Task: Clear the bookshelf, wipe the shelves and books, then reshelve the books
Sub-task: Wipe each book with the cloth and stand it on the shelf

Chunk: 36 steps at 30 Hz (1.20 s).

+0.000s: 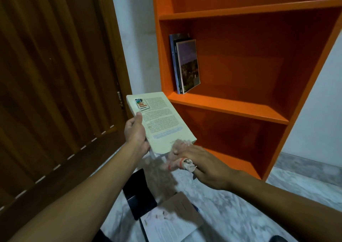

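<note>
**Wiping the pale book before it goes back on the shelf**

Fingers first, head view, the only one I have. On my left hand (136, 132) they curl round the long edge of the pale book (162, 121), thumb on top of the cover near the small printed picture, the rest hidden underneath. On my right hand (201, 165) the fingers (182, 150) press a bunched cloth (180, 155) onto the near corner of that cover; the cloth is blurred, and a wad of it pokes out beside my thumb, so I judge it is pinched as well as pressed.

To do this step well, I would keep the left grip firm and the book tilted as it is, then draw the cloth from the corner beneath my right fingers toward the far edge beyond my left thumb, and do the page edges too.

Beyond both sets of fingers stands the orange bookshelf (229, 108). A few books (187, 65) lean against its left wall on the middle shelf; the other shelves in view hold nothing.

Below my fingers, the pale marbled floor (240, 204) carries a dark book (138, 193), brown card (181, 206) and a white printed sheet (168, 228). Left of my left fingers is a slatted wooden door (55, 75); white wall shows between door and shelf.
</note>
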Motion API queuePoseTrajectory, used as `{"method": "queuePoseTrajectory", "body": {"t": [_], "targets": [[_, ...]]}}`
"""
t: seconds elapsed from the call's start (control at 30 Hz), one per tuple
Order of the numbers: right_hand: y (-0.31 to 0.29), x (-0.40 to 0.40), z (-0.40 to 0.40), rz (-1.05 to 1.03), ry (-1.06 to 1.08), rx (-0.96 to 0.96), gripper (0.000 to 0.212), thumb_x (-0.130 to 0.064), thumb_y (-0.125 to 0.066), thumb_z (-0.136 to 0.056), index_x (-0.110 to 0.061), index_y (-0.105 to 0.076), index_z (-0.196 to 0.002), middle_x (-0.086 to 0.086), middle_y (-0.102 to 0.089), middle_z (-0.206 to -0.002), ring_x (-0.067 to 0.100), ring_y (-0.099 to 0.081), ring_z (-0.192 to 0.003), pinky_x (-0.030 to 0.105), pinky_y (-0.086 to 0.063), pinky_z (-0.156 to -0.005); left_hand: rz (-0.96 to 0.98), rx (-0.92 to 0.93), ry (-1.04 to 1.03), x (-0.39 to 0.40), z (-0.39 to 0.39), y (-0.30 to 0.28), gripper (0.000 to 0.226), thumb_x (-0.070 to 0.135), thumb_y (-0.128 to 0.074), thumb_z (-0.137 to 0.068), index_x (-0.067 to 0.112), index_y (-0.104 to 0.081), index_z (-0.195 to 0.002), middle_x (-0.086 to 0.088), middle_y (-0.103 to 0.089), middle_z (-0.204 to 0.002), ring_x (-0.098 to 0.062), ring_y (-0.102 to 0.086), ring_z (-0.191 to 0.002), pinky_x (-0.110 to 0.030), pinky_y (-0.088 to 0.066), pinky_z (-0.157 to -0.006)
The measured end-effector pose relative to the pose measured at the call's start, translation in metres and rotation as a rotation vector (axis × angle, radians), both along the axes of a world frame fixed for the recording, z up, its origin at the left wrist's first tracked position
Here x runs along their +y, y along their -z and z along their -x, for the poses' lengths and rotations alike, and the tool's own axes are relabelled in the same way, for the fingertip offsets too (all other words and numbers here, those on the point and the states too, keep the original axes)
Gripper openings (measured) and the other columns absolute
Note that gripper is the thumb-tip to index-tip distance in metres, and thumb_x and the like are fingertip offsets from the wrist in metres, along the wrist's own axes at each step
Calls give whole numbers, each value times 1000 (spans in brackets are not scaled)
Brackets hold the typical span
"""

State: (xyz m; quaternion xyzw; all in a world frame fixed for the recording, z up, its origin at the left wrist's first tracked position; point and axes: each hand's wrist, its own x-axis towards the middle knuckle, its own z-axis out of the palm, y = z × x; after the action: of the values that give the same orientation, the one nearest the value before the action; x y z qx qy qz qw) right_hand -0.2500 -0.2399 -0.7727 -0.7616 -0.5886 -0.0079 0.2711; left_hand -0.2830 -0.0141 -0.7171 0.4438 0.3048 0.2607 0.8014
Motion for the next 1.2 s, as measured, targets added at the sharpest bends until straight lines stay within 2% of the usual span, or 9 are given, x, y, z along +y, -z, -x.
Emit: {"method": "queuePoseTrajectory", "body": {"t": [0.1, 0.2, 0.4, 0.6, 0.7, 0.8, 0.93, 1.07, 1.2], "targets": [[3, -11, -14, 32, 182, 366, 22, -10, -43, -102, -22, -59, -110, 5, -66, -107, 27, -65, -90, 46, -57, -80, 34, -24, 50, 14, 1, 1, 23, 39, -57, -99, 25, -66, -115, -5, -78, -104, -34, -75, -91, -65, -57, -80], [-9, -9, -25, -357, 489, 1025, 25, -27, -48, -102, -7, -60, -111, 14, -71, -92, 31, -67, -87, 64, -51, -89, 84, -26, 106, 16, 2, 0, 26, 45, -54, -99, 30, -68, -115, -4, -78, -105, -35, -75, -93, -63, -55, -85], [-69, 6, -22, -626, 384, 1863, 42, -41, -42, -104, -8, -59, -124, 25, -72, -108, 39, -73, -86, 53, -60, -65, 8, -14, 237, -3, -3, 5, 27, 40, -49, -102, 29, -66, -120, -5, -75, -113, -34, -72, -104, -64, -52, -93], [-54, 12, -25, -539, 469, 1575, 30, -10, -62, -95, 3, -61, -122, 24, -72, -108, 42, -71, -97, 61, -54, -89, -545, 241, 320, -23, -10, 6, 26, 38, -48, -103, 24, -48, -125, -7, -65, -129, -28, -68, -109, -53, -55, -93], [-50, 21, -26, -542, 551, 1226, 27, -7, -65, -93, -14, -63, -120, 15, -74, -105, 30, -75, -86, 51, -61, -77, -1047, 346, 289, -32, -18, 15, 76, 59, -55, -91, 40, -15, -152, -1, -41, -148, -27, -46, -135, -59, -44, -106], [-45, 29, -21, -384, 583, 645, 43, -19, -68, -89, -30, -56, -129, 2, -71, -118, 20, -70, -97, 41, -58, -85, -691, 166, 430, -49, -29, 7, 92, 59, -64, -87, 54, 3, -151, 4, -53, -133, -23, -63, -113, -54, -56, -90], [-37, 37, -8, -259, 520, 87, 62, -25, -64, -84, -34, -46, -142, -9, -64, -131, 16, -62, -110, 29, -48, -81, -496, 85, 139, -50, -34, 2, 74, 29, -72, -88, 28, -27, -147, -8, -66, -115, -22, -71, -90, -46, -62, -75], [-29, 36, -8, -249, 344, 108, 61, -12, -53, -82, -32, -53, -140, -11, -60, -137, 7, -52, -120, 21, -42, -94, -383, -6, 6, -30, -26, -5, 27, 12, -60, -97, 17, -48, -120, -8, -69, -105, -22, -74, -85, -39, -61, -69], [-45, 35, -17, -575, 345, 749, 18, -27, -62, -94, -28, -67, -111, 2, -75, -101, 22, -73, -88, 37, -61, -72, -424, -44, 120, -19, -13, -10, 17, 20, -57, -100, 22, -49, -115, -12, -71, -103, -27, -76, -82, -47, -62, -72]]}}
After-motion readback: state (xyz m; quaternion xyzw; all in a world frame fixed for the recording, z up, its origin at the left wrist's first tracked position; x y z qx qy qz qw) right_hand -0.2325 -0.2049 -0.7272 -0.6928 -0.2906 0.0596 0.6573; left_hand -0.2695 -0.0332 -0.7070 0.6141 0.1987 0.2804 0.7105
